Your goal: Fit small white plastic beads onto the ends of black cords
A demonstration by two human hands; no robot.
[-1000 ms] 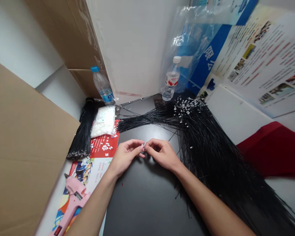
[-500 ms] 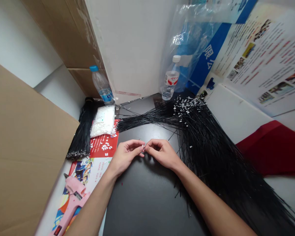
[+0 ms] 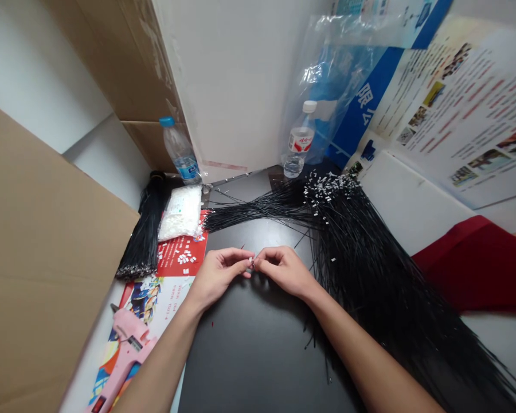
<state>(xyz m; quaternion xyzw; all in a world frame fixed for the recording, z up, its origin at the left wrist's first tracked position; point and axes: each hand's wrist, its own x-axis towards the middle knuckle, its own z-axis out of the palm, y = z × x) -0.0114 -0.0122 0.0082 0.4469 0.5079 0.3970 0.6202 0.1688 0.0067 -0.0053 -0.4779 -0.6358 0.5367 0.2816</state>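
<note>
In the head view, the person's left hand (image 3: 219, 275) and right hand (image 3: 286, 269) meet over the dark tabletop (image 3: 249, 355), thumbs and forefingers narrowed to a pinch on a small whitish piece (image 3: 251, 261); its exact make is too small to tell. The fingertips nearly touch, probably because so tiny a part needs steadying from both sides, and the forearms come in from the near edge, leaving the piece centred before the wearer. The heap of black wires (image 3: 382, 287), many tipped with white bits, lies beside the right forearm, and a thinner bundle of black wires (image 3: 258, 206) crosses behind the hands, likely so that ends lie within easy reach. Loose white bits (image 3: 184, 257) are scattered on a red printed sheet (image 3: 167, 264) near the left hand, presumably for picking up singly. A pink glue gun (image 3: 129, 338) rests beyond the left forearm, out of the way. Of the containers, a clear packet (image 3: 180, 212) is full of white bits; the blue-capped bottle (image 3: 180, 152) and white-capped bottle (image 3: 300, 143) stand at the back, their fill hard to judge; print shows through a clear plastic bag (image 3: 316, 77).
</note>
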